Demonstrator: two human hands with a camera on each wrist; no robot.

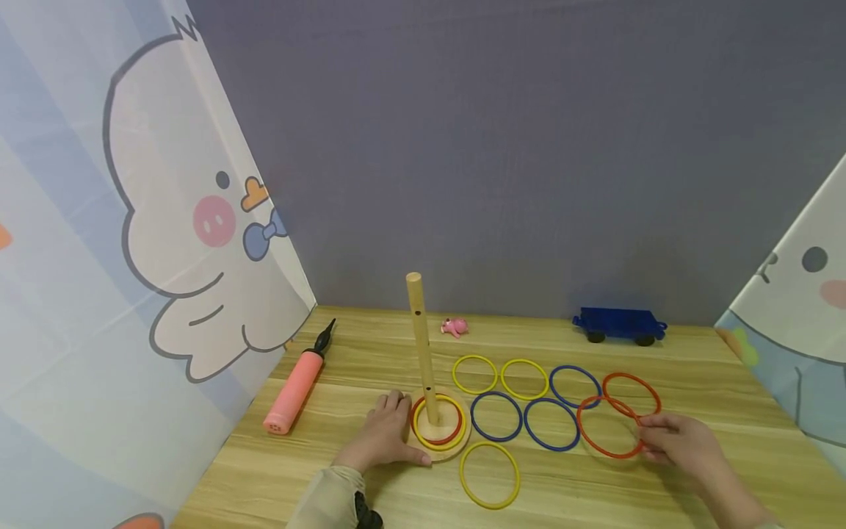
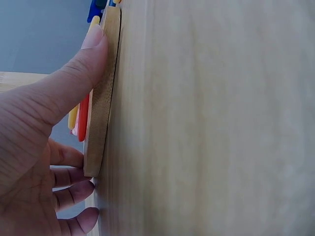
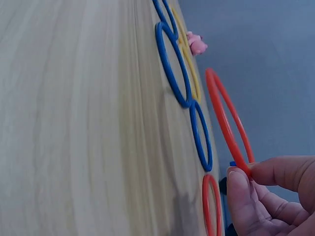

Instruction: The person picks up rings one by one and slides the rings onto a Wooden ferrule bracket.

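Note:
A round wooden base (image 1: 466,430) carries an upright wooden post (image 1: 421,345), with a red ring (image 2: 83,115) and a yellow ring (image 2: 73,117) lying around the post's foot. My left hand (image 1: 383,435) holds the base at its left edge, thumb in front and fingers behind. To the right, my right hand (image 1: 681,444) pinches a red ring (image 3: 224,123) between thumb and fingers. That ring is tilted above the tabletop. Behind it, another red ring (image 1: 632,375) rests on the table and partly overlaps it in the head view.
Blue rings (image 1: 496,440) and yellow rings (image 1: 474,357) lie between the hands, with one yellow ring (image 1: 490,507) nearer the front. A pink pump (image 1: 295,393) lies at left. Along the back are a small pink toy animal (image 1: 454,326) and a blue wheeled cart (image 1: 617,322).

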